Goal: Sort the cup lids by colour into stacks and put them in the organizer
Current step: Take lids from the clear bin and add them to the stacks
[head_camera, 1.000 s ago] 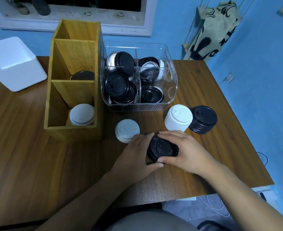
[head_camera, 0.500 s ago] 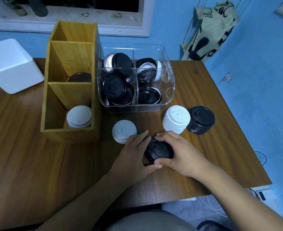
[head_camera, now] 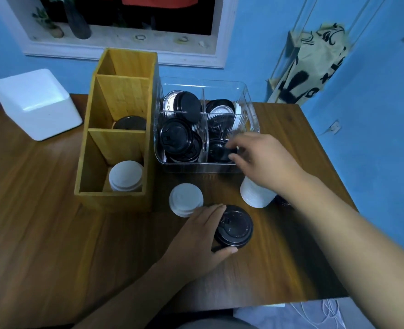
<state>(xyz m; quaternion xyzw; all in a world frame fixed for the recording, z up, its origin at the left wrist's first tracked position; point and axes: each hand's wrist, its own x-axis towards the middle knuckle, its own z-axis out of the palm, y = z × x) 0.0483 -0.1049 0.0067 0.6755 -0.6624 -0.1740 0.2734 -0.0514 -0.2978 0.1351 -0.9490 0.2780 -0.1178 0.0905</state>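
Note:
My left hand grips a short stack of black lids on the table, thumb on the near side and fingers on the far side. My right hand reaches into the clear bin, where its fingertips pinch the edge of a black lid in the front right section. Other black and white lids lie loose in the bin. The wooden organizer holds white lids in its front compartment and a black lid in the middle one.
A small white lid stack sits left of my left hand. My right wrist partly covers a taller white stack, and my forearm hides most of another black stack. A white box stands at the far left.
My right hand has left the black stack and moved up into the clear bin. My left hand stays on the black stack.

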